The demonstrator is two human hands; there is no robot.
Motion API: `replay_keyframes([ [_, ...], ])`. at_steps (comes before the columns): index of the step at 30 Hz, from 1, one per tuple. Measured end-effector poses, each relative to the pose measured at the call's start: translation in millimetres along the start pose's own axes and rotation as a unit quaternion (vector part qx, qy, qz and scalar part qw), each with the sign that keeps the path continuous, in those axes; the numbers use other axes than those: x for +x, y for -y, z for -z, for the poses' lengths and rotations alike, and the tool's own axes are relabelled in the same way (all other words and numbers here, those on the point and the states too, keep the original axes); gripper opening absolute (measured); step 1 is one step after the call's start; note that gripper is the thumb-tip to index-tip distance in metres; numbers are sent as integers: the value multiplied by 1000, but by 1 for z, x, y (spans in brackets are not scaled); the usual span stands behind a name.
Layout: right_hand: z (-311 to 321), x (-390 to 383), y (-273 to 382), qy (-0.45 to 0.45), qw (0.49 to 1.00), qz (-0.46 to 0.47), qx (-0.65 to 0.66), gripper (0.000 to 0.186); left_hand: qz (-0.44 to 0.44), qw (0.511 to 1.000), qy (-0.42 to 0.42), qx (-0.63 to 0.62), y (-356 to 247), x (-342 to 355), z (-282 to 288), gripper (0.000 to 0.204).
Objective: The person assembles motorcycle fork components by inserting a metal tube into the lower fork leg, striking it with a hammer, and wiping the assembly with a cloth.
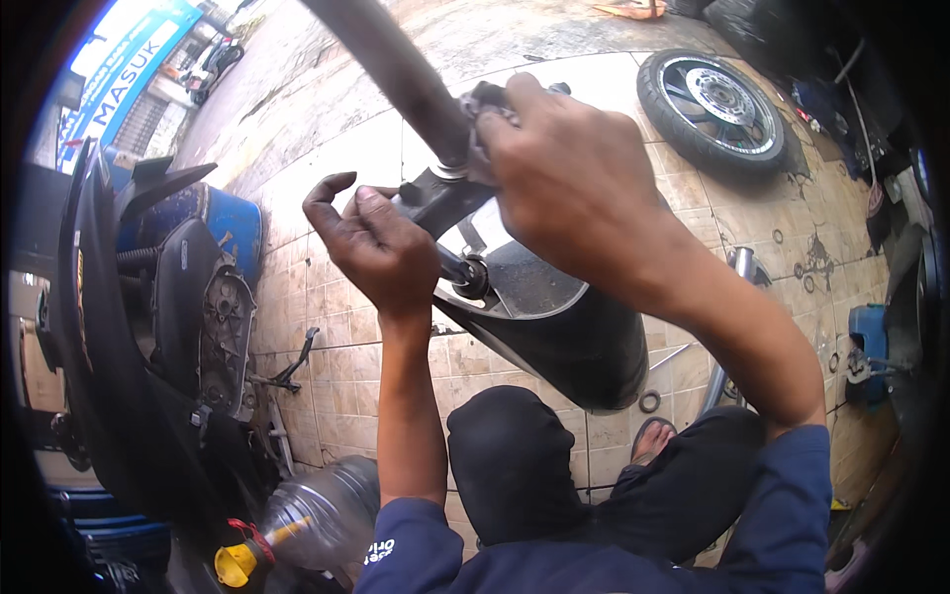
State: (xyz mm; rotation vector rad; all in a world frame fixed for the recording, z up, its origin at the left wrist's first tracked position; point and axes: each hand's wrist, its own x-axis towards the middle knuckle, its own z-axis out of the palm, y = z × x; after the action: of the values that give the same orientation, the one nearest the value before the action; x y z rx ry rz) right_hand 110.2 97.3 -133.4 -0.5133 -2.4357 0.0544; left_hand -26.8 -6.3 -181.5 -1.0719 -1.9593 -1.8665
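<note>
At the left we see a bike body (178,297) with its engine casing exposed, a blue drum (243,220) behind it on the far side, and a clear bottle (332,500) tipped near us with its yellow cap (236,564) toward the left. Our left hand (381,243) is at the left end of a dark bracket (450,203), fingers curled and thumb raised; what they close on is hidden, so we cannot tell how firmly they pinch, though the position suggests steadying that end. A long grey tube (401,84) slants from the far left down to the bracket, just right of that hand. Our right hand (574,168) has a grey rag (483,129) bunched between its fingers and the tube's lower end, pinched together on the cloth; the wrap probably lets it follow the round surface. A dark rod (453,265) shows below the left hand and runs to the left rim of a black tub (609,346), which stands between our knees and the bracket, perhaps as a support; contact there is unclear. Farther right, a wheel (712,114) lies flat on the far tiles, disc up, likely to stop it rolling, and a blue jug (869,342) stands near the right edge.
</note>
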Motion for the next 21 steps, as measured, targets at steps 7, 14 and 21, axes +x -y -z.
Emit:
replay_keyframes([
  [7,-16,-28,23,-148,979,80,-111,13,-75,997,-7,-13,9,-4,5,19],
  [14,-11,-25,42,-153,980,126,-8,11,-49,998,-12,-32,13,-1,4,18],
  [21,28,9,69,169,976,26,-133,26,-24,998,-19,-63,16,-4,5,21],
])
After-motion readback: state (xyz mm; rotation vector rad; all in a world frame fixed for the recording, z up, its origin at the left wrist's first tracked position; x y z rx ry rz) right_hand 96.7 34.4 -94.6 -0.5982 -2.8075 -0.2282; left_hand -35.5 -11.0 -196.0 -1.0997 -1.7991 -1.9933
